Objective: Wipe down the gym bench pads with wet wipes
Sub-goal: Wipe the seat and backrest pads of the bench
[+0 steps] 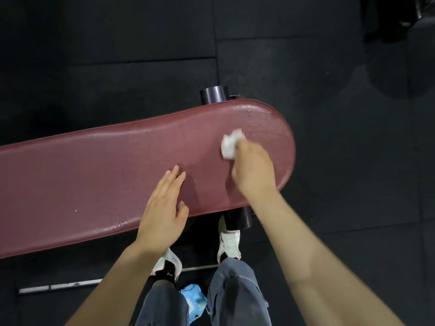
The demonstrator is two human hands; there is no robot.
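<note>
The right hand (253, 170) grips a crumpled white wet wipe (231, 143) against the long maroon vinyl bench pad (94, 175), right of centre frame. The left hand (162, 208) rests flat, fingers straight. The rounded right end glistens wet; the left stretch looks mostly unwiped.

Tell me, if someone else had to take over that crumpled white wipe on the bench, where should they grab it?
Probably the bunched far end of the wet wipe, pinched from above. That crumpled part sticks out past the right hand, which grips the near end and presses it on the maroon bench pad. The left hand rests flat, well clear of it.
</note>
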